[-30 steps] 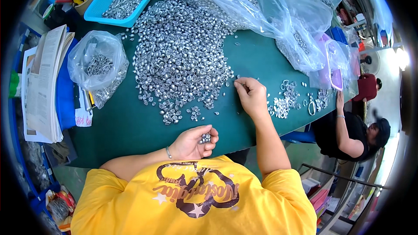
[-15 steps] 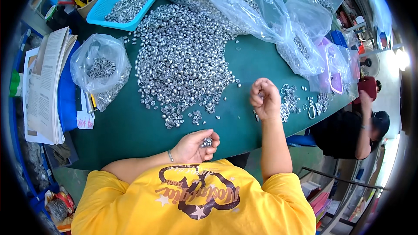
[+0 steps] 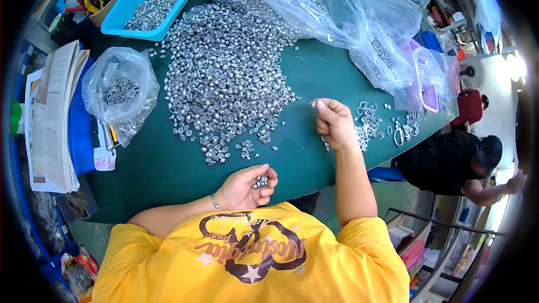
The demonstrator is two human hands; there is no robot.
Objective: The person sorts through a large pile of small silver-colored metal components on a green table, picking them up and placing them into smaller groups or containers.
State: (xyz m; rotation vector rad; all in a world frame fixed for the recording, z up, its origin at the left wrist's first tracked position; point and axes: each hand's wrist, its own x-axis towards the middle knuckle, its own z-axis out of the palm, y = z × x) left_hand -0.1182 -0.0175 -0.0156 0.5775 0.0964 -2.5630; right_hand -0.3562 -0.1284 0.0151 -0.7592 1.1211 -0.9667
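My left hand, near the table's front edge, curls around several small domed silver metal pieces. My right hand is above the table, thumb and forefinger pinching a small silver metal piece; its exact shape is too small to tell. A large heap of hollow, domed silver pieces lies on the green table beyond my left hand. One small cluster of pieces sits just off the heap's near edge. Next to my right wrist is a loose group of open, ring-like silver pieces.
A blue basket and an open plastic bag, both with metal parts, stand left of the heap. Large clear bags lie behind it. A paper stack is at the left edge. Another person sits at the right.
My right hand has turned and shifted slightly left; a small piece now shows at its fingertips. My left hand keeps its pieces. The other person's raised arm has come down and outward.
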